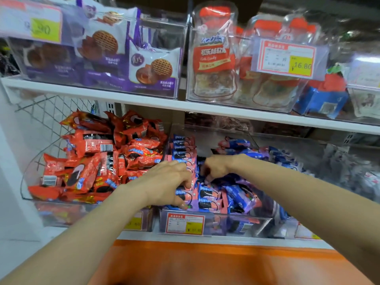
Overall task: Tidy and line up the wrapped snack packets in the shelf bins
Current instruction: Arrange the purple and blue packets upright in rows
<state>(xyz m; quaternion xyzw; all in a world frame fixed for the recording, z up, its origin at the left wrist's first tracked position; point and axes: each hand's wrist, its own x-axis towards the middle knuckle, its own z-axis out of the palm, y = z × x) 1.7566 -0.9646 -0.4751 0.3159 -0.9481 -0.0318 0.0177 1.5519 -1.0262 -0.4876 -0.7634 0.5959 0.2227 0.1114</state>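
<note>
Head cam view: both hands were down in the middle clear bin on the lower shelf, the one full of blue-and-pink packets. The left hand was spread over the near end of the row, fingers bent down over the packet tops and thumb hooked at the front, so it looked like it was clamping a few together. The right hand was curled with its fingertips dug into the packets just beside the row, probably pinching one, though I couldn't make out which.

Progress-wise I'd call it partly done. Along the bin's left wall there was a tidy row of packets standing on edge, faces stacked one behind the other, and the row's long axis ran front to back into the shelf. The rest, to the right, was a loose pile lying flat and pointing every which way; that was what was left in this bin.

The red packets in the left bin were a total heap too, no lining up at all, so plenty remained. The purple waffle biscuit packs and cola candy bags up top stood upright already.
</note>
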